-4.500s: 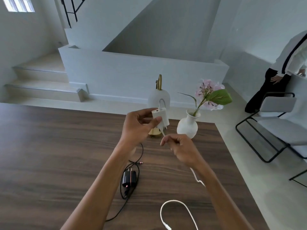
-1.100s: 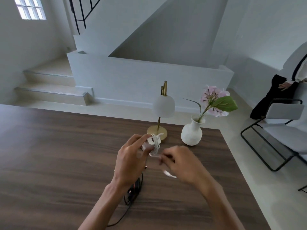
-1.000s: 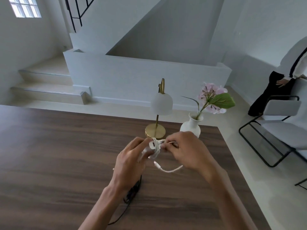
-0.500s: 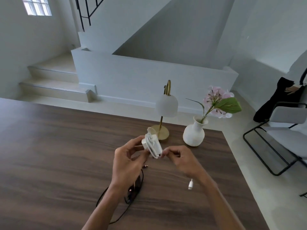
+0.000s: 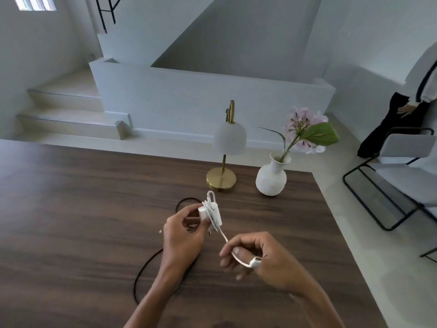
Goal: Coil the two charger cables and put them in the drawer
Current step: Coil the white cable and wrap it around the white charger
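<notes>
My left hand point(image 5: 183, 240) grips a white charger plug point(image 5: 211, 213) above the wooden table point(image 5: 71, 209). The white cable point(image 5: 225, 237) is wound around the plug in several turns. Its loose tail runs down to my right hand point(image 5: 257, 258), which pinches it near the white connector point(image 5: 255, 262). A black charger cable point(image 5: 146, 268) lies loose on the table under my left forearm; its plug is hidden by my hand. No drawer is in view.
A brass lamp with a white shade point(image 5: 228, 147) and a white vase with a pink flower point(image 5: 272, 176) stand at the table's far edge. A grey chair point(image 5: 399, 176) and a person point(image 5: 406, 110) are at the right. Stairs point(image 5: 63, 114) rise at the left.
More of the white cable is wound on the plug. My right hand has drawn the short tail down and right, and the connector now lies in its fingers instead of hanging.
</notes>
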Demonstrator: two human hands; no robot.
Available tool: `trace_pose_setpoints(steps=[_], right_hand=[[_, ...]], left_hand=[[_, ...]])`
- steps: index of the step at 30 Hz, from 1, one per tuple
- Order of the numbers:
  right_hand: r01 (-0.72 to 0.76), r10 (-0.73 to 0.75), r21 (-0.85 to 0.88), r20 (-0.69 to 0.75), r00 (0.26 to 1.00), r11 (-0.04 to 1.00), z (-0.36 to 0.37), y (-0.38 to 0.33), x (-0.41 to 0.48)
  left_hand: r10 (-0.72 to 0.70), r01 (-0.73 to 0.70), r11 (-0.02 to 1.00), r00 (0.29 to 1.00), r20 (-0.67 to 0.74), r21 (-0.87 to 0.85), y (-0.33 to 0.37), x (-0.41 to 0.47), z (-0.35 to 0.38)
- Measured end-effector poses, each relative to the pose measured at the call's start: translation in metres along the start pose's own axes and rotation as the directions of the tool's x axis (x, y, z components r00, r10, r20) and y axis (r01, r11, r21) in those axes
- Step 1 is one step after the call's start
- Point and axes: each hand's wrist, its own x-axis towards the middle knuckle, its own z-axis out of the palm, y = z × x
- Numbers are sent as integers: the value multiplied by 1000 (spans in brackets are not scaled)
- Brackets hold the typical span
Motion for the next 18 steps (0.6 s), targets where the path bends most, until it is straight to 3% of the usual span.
trace_pose_setpoints(steps=[4, 10, 12, 14, 16, 18], right_hand=[[23, -23, 4, 47, 999, 1000, 4, 6, -3], [59, -64, 64, 79, 995, 996, 9, 8, -2], [83, -87, 72, 59, 994, 994, 10, 11, -1], [105, -106, 103, 2, 994, 989, 10, 10, 1], [139, -131, 141, -67, 989, 980, 7, 6, 3], [167, -146, 156, -138, 980, 974, 2, 1, 4]], left_hand=[[-342, 339, 862, 938, 62, -376, 0, 2, 7], [-485, 504, 604, 847, 217, -617, -7, 7, -1], [-468, 482, 636, 862, 195, -603, -9, 7, -2], [-405, 405, 771, 907, 112, -492, -9, 4, 0], [-258, 247, 933, 966, -9, -260, -11, 0, 2], [-59, 57, 998, 997, -48, -30, -16, -5, 4]])
